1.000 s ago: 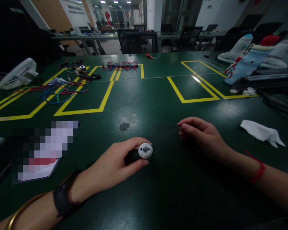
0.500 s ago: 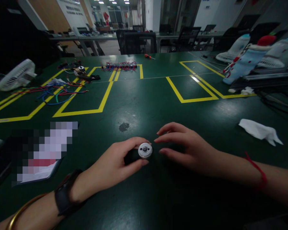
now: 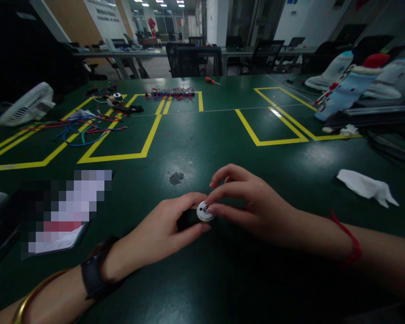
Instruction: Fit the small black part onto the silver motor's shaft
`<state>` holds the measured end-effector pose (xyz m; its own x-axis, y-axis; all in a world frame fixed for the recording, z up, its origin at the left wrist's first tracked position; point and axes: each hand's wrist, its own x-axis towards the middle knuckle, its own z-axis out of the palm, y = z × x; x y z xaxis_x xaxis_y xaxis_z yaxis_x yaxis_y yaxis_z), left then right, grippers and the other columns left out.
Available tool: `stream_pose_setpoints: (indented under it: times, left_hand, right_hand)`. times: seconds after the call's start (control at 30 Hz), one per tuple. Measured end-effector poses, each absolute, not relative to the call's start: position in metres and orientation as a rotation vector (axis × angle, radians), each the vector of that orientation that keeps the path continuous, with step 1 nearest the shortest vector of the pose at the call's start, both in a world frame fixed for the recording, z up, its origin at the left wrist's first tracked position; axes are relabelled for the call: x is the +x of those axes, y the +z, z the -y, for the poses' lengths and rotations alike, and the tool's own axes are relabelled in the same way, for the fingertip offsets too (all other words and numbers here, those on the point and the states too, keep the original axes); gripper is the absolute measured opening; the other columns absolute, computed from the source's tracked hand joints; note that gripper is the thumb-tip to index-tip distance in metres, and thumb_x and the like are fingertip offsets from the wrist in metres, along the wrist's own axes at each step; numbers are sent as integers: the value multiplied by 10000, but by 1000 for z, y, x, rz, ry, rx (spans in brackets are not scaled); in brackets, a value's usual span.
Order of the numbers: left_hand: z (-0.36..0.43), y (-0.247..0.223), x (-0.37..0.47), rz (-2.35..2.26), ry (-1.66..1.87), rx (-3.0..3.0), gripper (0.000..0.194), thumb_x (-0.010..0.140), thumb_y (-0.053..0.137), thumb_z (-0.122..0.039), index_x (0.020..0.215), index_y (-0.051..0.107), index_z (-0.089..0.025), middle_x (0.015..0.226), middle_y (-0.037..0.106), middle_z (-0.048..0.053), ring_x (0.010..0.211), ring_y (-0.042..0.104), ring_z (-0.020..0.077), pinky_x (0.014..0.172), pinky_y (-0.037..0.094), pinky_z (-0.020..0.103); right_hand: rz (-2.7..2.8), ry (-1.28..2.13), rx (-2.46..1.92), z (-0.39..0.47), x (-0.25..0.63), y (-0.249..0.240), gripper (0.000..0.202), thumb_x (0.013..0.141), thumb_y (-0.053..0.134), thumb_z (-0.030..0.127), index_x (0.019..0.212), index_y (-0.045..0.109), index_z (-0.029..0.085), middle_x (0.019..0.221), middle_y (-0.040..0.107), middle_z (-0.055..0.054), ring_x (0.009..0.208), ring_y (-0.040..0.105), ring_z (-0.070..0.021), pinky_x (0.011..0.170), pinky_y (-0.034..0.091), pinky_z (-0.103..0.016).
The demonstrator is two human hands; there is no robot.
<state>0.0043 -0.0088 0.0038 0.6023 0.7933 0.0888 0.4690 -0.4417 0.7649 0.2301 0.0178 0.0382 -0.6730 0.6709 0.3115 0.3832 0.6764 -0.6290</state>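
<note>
A small electric motor [image 3: 205, 214], a silver cylinder with a round end face, stands on the green table with its shaft end up. My left hand [image 3: 168, 222] is closed around its side, thumb in front and fingers behind. Over the end face, the thumb and index finger of my right hand [image 3: 248, 198] pinch together at the central shaft, which they partly cover. One dark hole shows on the face beside the fingertips. The other fingers of my right hand are curled above.
A blurred-out phone [image 3: 67, 216] lies left of my left hand. Loose coloured wires [image 3: 87, 130] and a white fan [image 3: 29, 105] are farther left. White tissue [image 3: 366, 185] lies at right. An orange screwdriver [image 3: 209, 80] is near the far edge. Yellow tape [image 3: 280, 143] marks the table.
My right hand has moved left to the motor, and its thumb and index finger have closed on the shaft. My left hand keeps its hold; the view has shifted slightly.
</note>
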Motion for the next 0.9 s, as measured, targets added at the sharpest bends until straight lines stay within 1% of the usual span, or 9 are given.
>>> stream_pose_setpoints:
  times: [0.07,0.17,0.33,0.43,0.6,0.73,0.9]
  left_hand:
    - [9,4,4,-988,577,2112,343,918,618,-250,1246,521,-271,1149,647,-1,964,641,171,812,498,261]
    - [10,4,4,-993,580,2120,367,912,628,-241,1257,513,-292,1146,643,-26,974,635,155,827,488,246]
    - [9,3,4,-1005,595,2118,358,902,638,-237,1232,510,-289,1131,640,-27,989,627,162,843,484,258]
    - [9,5,5,-1011,573,2107,334,903,633,-246,1216,524,-279,1142,641,-14,1008,623,178,863,486,281]
    - [10,7,5,-1013,551,2097,353,906,624,-251,1242,521,-280,1187,635,-5,1047,616,186,899,487,301]
    - [9,7,5,-1030,542,2103,365,902,627,-253,1250,519,-281,1203,631,-7,1062,615,182,920,484,303]
    - [9,8,5,-1044,534,2107,362,898,629,-244,1242,522,-280,1202,632,-13,1064,615,175,921,483,291]
  right_hand:
    - [2379,731,-812,-18,229,38,156,880,662,294,977,744,204,1095,581,-67,843,590,-160,782,485,-315]
    - [2375,737,-797,-19,225,39,125,878,665,274,939,748,202,1085,585,-61,822,590,-151,767,490,-307]
    - [2214,766,-770,-22,233,48,73,876,668,223,920,710,181,990,595,-39,914,601,-149,817,494,-276]
    - [2223,783,-864,-24,250,44,62,867,677,208,918,709,193,996,595,-34,933,600,-149,833,493,-274]
    - [2399,908,-954,-20,274,19,118,891,649,260,967,721,206,1080,589,-59,1013,586,-175,889,492,-317]
    - [2437,865,-978,-15,279,4,146,899,638,269,1001,725,210,1118,582,-74,1065,556,-196,924,476,-351]
    - [2473,839,-989,-14,278,2,147,900,632,265,1003,728,225,1140,584,-77,1078,545,-211,928,465,-379]
